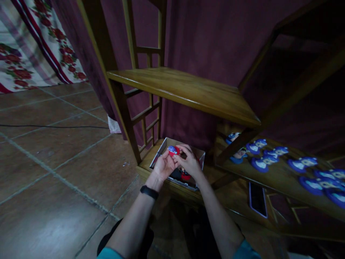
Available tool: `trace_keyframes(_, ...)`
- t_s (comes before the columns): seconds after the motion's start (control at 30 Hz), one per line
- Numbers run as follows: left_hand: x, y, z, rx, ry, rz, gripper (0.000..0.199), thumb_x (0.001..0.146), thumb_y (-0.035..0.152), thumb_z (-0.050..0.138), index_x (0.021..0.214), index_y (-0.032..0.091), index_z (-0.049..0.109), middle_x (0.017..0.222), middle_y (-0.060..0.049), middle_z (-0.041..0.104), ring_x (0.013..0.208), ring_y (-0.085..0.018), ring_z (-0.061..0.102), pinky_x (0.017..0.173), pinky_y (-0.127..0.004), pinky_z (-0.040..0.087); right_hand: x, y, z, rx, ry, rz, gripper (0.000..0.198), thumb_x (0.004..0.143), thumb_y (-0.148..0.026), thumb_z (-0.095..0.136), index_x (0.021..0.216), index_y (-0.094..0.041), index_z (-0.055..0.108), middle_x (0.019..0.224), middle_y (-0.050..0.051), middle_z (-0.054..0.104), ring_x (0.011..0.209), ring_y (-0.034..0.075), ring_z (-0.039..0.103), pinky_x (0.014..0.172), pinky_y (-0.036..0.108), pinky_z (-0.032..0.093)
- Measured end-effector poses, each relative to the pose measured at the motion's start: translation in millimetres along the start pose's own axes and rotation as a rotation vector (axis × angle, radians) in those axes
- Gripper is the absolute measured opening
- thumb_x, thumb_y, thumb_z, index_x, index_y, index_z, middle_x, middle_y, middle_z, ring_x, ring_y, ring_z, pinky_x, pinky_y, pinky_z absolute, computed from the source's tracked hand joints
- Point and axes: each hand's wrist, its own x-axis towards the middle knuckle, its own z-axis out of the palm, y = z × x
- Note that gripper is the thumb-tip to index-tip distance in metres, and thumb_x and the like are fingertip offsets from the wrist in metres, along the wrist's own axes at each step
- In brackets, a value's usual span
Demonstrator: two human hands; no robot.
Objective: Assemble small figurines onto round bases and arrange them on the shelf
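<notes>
Both of my hands meet over an open cardboard box (199, 155) on the low wooden shelf. Between them is a small red figurine (174, 150) with a bluish-purple top. My left hand (165, 166), with a black band on the wrist, cups it from the left, fingers curled around its side. My right hand (190, 160) grips it from the right, fingertips against its red part. Inside the box, below my hands, lie dark and red items (184, 174), partly covered by my hands and too dim to name.
A wooden shelf board (183, 88) juts out above the box. To the right, several blue-and-white figurines (265, 162) stand on another shelf, with a phone (258, 199) lower down. A thin black cable (54, 126) crosses the tiled floor (48, 201) at left.
</notes>
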Motion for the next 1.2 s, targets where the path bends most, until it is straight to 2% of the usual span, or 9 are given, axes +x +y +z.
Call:
trace_keyframes(0.33, 3.6, 6.0, -4.4, 0.155, 0.136, -0.062, 0.031, 0.089, 0.028, 0.036, 0.083, 0.013, 0.062, 0.073, -0.008, 0.067, 0.058, -0.014, 0.062, 0.058, -0.026, 0.051, -2.5, -0.8, -1.2, -0.032, -0.097, 0.023, 0.04, 0.073, -0.026, 0.06, 0.113, -0.028, 0.055, 0.112, 0.002, 0.054, 0.103, 0.017, 0.054, 0.092, 0.033, 0.043)
trace_keyframes(0.5, 5.4, 6.8, -12.0, 0.192, 0.15, -0.087, 0.034, 0.089, 0.028, 0.033, 0.081, 0.013, 0.062, 0.067, -0.007, 0.066, 0.055, -0.015, 0.061, 0.054, -0.027, 0.05, -3.1, -4.9, 0.7, -0.06, -0.094, 0.046, 0.034, 0.07, -0.025, 0.062, 0.104, -0.025, 0.057, 0.104, 0.002, 0.056, 0.096, 0.017, 0.055, 0.087, 0.033, 0.044)
trace_keyframes(0.73, 3.6, 5.3, -4.9, 0.117, 0.064, -0.099, 0.034, 0.089, 0.029, 0.035, 0.089, 0.01, 0.063, 0.07, -0.01, 0.067, 0.063, -0.017, 0.064, 0.06, -0.029, 0.051, -3.7, -4.5, 5.7, -0.138, 0.015, 0.107, 0.029, 0.068, -0.031, 0.065, 0.095, -0.024, 0.055, 0.092, 0.001, 0.057, 0.089, 0.018, 0.054, 0.081, 0.034, 0.044)
trace_keyframes(0.9, 5.6, 6.0, -6.7, 0.115, 0.139, -0.055, 0.032, 0.088, 0.025, 0.035, 0.085, 0.01, 0.063, 0.068, -0.01, 0.066, 0.061, -0.018, 0.064, 0.059, -0.03, 0.052, -4.3, -0.1, 7.4, -0.067, -0.027, 0.131, 0.03, 0.07, -0.032, 0.063, 0.097, -0.024, 0.054, 0.094, 0.0, 0.059, 0.09, 0.017, 0.056, 0.082, 0.034, 0.044)
trace_keyframes(1.07, 7.9, 8.7, -14.2, 0.106, 0.195, -0.108, 0.032, 0.088, 0.027, 0.036, 0.08, 0.01, 0.061, 0.067, -0.009, 0.066, 0.055, -0.015, 0.062, 0.056, -0.028, 0.052, -4.5, 7.5, 6.1, 0.035, -0.093, 0.117, 0.02, 0.074, -0.028, 0.059, 0.093, -0.024, 0.057, 0.094, 0.0, 0.061, 0.091, 0.016, 0.057, 0.084, 0.032, 0.045)
trace_keyframes(1.2, 8.2, 8.7, -15.1, 0.11, 0.207, -0.131, 0.032, 0.088, 0.026, 0.036, 0.078, 0.009, 0.061, 0.063, -0.008, 0.064, 0.052, -0.015, 0.061, 0.054, -0.027, 0.052, -5.3, 8.6, 5.8, 0.012, -0.082, 0.131, 0.019, 0.073, -0.031, 0.061, 0.09, -0.023, 0.058, 0.089, 0.0, 0.061, 0.088, 0.016, 0.057, 0.081, 0.031, 0.045)
